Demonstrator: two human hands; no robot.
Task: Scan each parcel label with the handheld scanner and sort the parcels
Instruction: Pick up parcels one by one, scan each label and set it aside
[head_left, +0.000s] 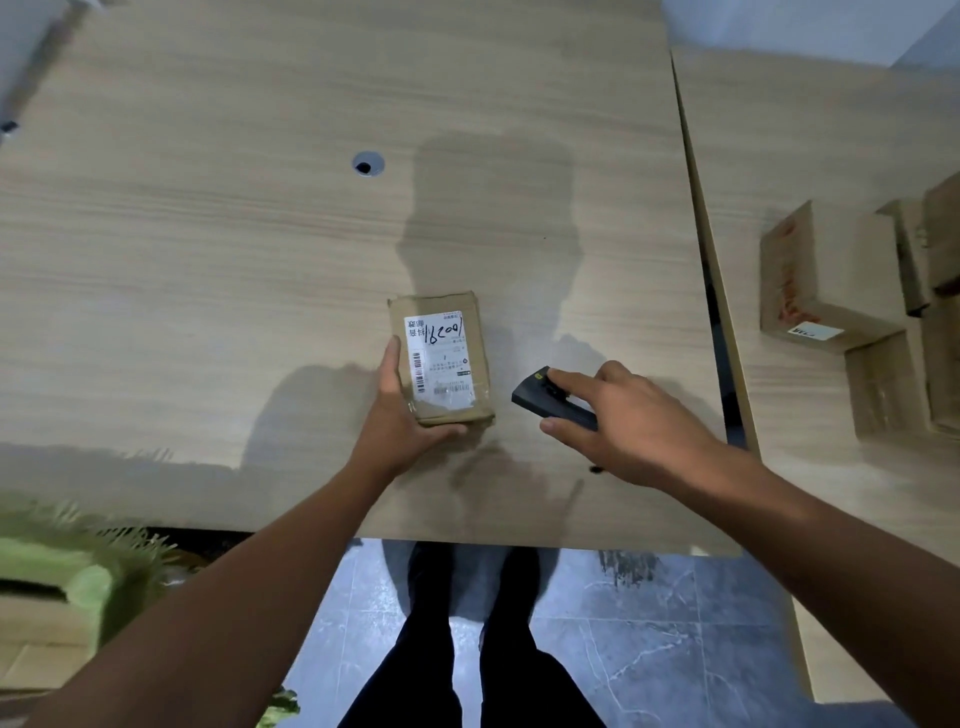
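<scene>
The parcel (441, 358) is seen on the worktop (234, 249), right of its middle and nearer the near edge than the far one. Its white label (439, 358) is turned up, with a handwritten number across the far end and a barcode along the left side.

The parcel is gripped by the left hand (402, 410): the fingers are laid along its left side and the thumb is curled round its near end. Whether the box lies flat or is tipped up cannot be told.

Just to the right, apart from the parcel, the handheld scanner (543, 397) is held in the right hand (634, 421). The forefinger is stretched along its top and the thumb is pressed to its near side, with the dark head angled towards the parcel. A narrow strip of wood is left between box and scanner.

Both hands are well back from the worktop's far and left edges. A broad run of wood lies in between, marked by a round cable hole (368, 164). The right edge is close beside the right hand, and a dark gap is seen there before a second table (810, 130).

Cardboard boxes (831, 280) are clustered at that table's right side, well apart from the parcel. Tiled floor (649, 623) is seen below the near edge.
</scene>
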